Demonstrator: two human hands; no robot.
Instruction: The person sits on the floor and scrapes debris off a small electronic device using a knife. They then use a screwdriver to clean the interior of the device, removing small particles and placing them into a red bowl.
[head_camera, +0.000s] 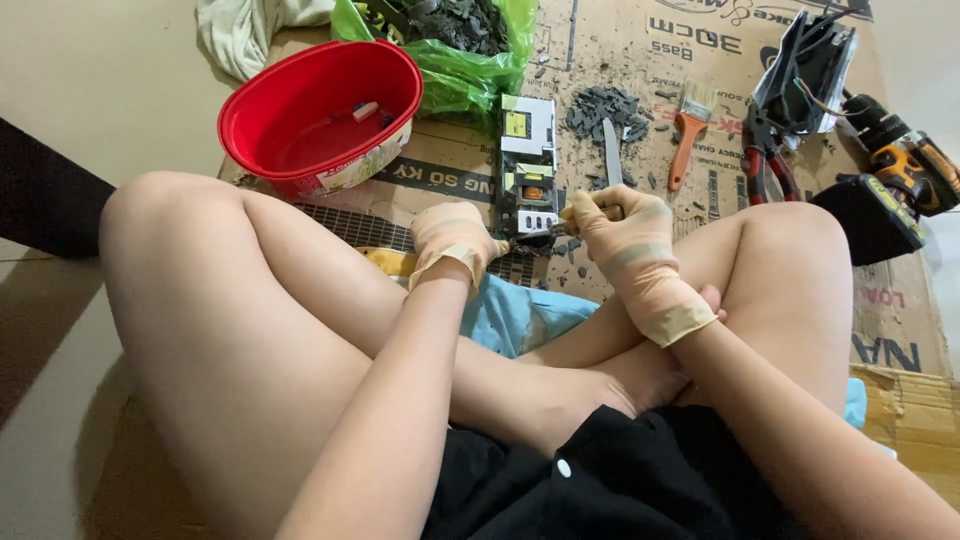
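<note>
Cardboard covers the floor; a red basin stands far left. Next, the gloved left hand pinches the circuit board near edge; the right hand grips a tool (blade upward), brush beyond.

left hand glove: beige | right hand glove: beige, paler bands | circuit board: black and grey, yellow patches, one orange spot | basin: red | bag: bright green | brush: orange handle, pale bristles | pliers: red grips | drill: black with orange-yellow | cardboard: brown, black print | cloth: light blue
</note>
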